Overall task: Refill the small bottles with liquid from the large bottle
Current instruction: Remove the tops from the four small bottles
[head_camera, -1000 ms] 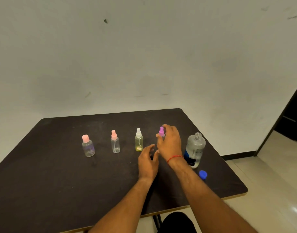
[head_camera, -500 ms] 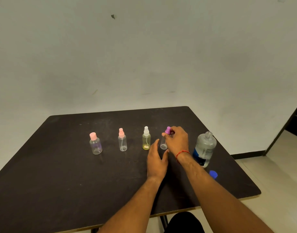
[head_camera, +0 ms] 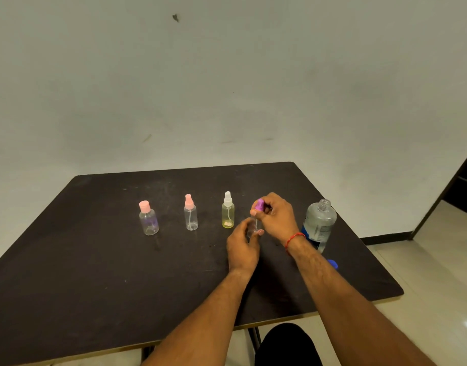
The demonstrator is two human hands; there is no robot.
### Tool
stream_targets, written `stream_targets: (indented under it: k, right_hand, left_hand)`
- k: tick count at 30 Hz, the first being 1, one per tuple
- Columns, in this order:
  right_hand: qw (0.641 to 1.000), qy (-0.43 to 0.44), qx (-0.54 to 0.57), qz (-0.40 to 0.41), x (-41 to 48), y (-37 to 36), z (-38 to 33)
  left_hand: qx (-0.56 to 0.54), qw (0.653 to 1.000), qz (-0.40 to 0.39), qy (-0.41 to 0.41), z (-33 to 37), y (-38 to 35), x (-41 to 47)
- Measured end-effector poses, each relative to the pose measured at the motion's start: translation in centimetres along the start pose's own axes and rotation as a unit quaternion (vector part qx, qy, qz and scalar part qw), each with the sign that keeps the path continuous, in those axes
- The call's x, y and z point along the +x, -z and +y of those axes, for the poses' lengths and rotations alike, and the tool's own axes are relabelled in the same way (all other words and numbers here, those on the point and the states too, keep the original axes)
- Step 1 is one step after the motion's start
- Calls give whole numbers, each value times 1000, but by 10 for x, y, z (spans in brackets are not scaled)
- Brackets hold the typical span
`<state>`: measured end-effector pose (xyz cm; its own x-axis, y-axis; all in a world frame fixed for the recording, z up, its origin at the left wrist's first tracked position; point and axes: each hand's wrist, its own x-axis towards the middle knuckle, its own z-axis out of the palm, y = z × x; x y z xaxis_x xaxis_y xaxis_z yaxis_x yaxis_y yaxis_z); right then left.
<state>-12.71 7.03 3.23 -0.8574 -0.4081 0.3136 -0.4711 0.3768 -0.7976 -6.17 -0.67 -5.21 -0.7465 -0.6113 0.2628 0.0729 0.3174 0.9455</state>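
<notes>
Several small bottles stand in a row on the black table. The rightmost, a small clear spray bottle with a purple cap, is gripped by both hands: my left hand wraps its body and my right hand pinches the purple cap. To its left stand a yellowish bottle with a white sprayer, a clear bottle with a pink sprayer and a squat bottle with a pink cap. The large clear bottle, uncapped, stands right of my right hand. Its blue cap lies beside my right forearm.
The table's right edge runs close behind the large bottle, with tiled floor beyond. A pale wall rises behind the table. A dark doorway is at far right.
My left hand has closed around the body of the purple-capped bottle. My right hand stays pinched on its cap. The view has shifted slightly.
</notes>
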Motion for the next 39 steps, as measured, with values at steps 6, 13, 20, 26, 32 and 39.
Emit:
stream_targets:
  k: [6, 13, 20, 26, 32, 39]
  right_hand:
    - [998, 36, 32, -50, 2, 9, -2]
    - [998, 13, 34, -53, 1, 11, -10]
    - [999, 8, 51, 11, -4, 7, -15]
    - [999, -1, 54, -10, -3, 6, -16]
    - [999, -11, 36, 26, -4, 5, -17]
    - [997, -2, 71, 8, -4, 7, -19]
  left_hand:
    - [8, 1000, -15, 9, 1, 3, 2]
    - [-23, 1000, -7, 1, 2, 4, 0]
    - [-32, 999, -11, 4, 2, 4, -1]
    - [-43, 999, -4, 4, 4, 4, -2]
    - [-33, 999, -5, 18, 4, 4, -2]
    - [-25, 999, -7, 28, 5, 4, -1]
